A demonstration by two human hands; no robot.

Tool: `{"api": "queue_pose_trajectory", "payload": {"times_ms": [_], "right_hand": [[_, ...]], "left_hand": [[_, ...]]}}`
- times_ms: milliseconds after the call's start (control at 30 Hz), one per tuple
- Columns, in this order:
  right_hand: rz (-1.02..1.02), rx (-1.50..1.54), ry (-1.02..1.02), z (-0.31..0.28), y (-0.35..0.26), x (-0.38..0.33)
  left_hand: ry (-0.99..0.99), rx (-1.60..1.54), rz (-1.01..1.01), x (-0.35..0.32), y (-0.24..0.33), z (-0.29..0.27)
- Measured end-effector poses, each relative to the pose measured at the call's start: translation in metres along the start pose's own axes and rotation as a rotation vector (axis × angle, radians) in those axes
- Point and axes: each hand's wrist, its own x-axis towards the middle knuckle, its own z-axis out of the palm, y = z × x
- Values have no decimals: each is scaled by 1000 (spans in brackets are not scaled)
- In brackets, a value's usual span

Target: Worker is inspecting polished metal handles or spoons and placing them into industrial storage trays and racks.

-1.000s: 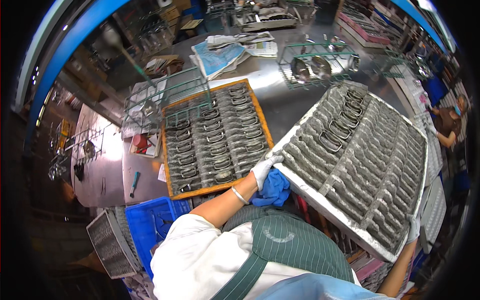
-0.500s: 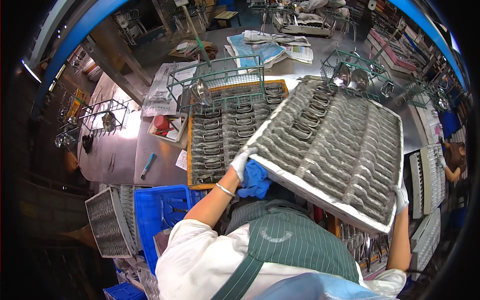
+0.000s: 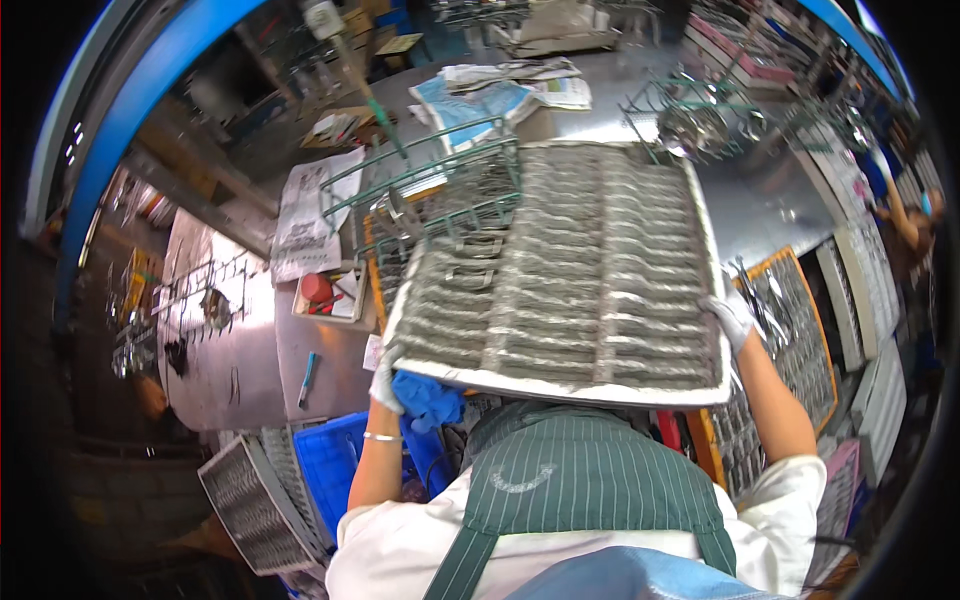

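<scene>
Tray point(image 3: 580, 280): big grey tray w/ rows of metal pieces, held up over steel table point(image 3: 770, 200), long axis L–R.
L hand point(image 3: 385, 385): gloved, fingers clamped on near-left corner.
R hand point(image 3: 733, 318): gloved, gripping right edge.
Nearer: both on it, opposite ends.

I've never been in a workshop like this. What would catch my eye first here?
A big grey tray packed with rows of metal pieces fills the centre, held up by the gloved left hand and right hand at its two sides. Behind it stands a green wire basket, and a blue crate sits lower left.
</scene>
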Motion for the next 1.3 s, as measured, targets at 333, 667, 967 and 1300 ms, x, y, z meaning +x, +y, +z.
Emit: {"api": "queue_pose_trajectory", "payload": {"times_ms": [333,667,967,1300], "right_hand": [[-225,149,-175,112,-1,112],[18,-299,-23,141,71,193],[-31,-161,-175,113,68,183],[-522,133,14,123,-58,117]], "left_hand": [[138,-65,107,-4,3,-101],[352,-12,-133,19,-75,-151],[673,610,96,-8,-69,-60],[620,649,440,-98,18,102]]}}
